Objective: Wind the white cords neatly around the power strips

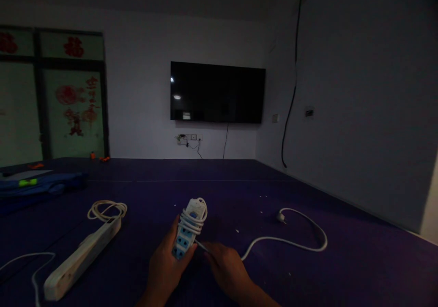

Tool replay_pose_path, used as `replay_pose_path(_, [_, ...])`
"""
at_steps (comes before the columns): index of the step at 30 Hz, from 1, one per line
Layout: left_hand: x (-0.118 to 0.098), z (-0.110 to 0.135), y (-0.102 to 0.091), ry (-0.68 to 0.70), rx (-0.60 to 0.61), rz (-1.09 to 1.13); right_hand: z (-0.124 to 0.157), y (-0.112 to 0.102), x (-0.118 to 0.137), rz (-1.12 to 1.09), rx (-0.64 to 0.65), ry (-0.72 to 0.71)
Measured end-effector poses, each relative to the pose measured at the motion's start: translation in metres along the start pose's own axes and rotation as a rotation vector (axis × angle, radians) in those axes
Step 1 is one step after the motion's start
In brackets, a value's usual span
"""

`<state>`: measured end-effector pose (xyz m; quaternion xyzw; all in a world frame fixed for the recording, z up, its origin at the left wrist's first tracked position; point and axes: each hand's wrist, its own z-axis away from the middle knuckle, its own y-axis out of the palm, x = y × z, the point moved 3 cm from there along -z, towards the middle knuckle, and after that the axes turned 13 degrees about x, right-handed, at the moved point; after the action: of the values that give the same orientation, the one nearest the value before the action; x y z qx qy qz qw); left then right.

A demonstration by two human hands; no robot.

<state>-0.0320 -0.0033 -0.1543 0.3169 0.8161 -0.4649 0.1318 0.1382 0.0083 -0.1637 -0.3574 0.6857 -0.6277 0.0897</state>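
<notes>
My left hand (167, 267) is closed round the near end of a white power strip (189, 227) with blue sockets, holding it tilted up off the dark purple floor mat (239, 188). Several turns of its white cord are wound round the strip's far half. My right hand (226, 265) is closed on the cord right beside the strip. From there the loose cord (290, 241) curves away to the right across the mat and ends in a white plug (281, 216).
A second, longer white power strip (82, 256) lies on the mat to the left with its cord coiled (106, 210) at the far end. A blue folded mat (37, 186) sits at far left. A black TV (217, 92) hangs on the wall above wall sockets (190, 137).
</notes>
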Motion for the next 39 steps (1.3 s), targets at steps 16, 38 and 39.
replay_pose_path(16, [0.002, -0.001, 0.005, 0.126, 0.002, -0.35, 0.004, -0.005, -0.012, 0.154, -0.093, 0.086])
replay_pose_path(38, [-0.011, 0.007, 0.018, 0.276, -0.009, -0.464, 0.011, -0.007, -0.002, 0.041, -0.091, 0.413])
replay_pose_path(39, [-0.01, 0.007, 0.019, 0.276, -0.009, -0.456, 0.011, -0.007, -0.002, 0.046, -0.092, 0.414])
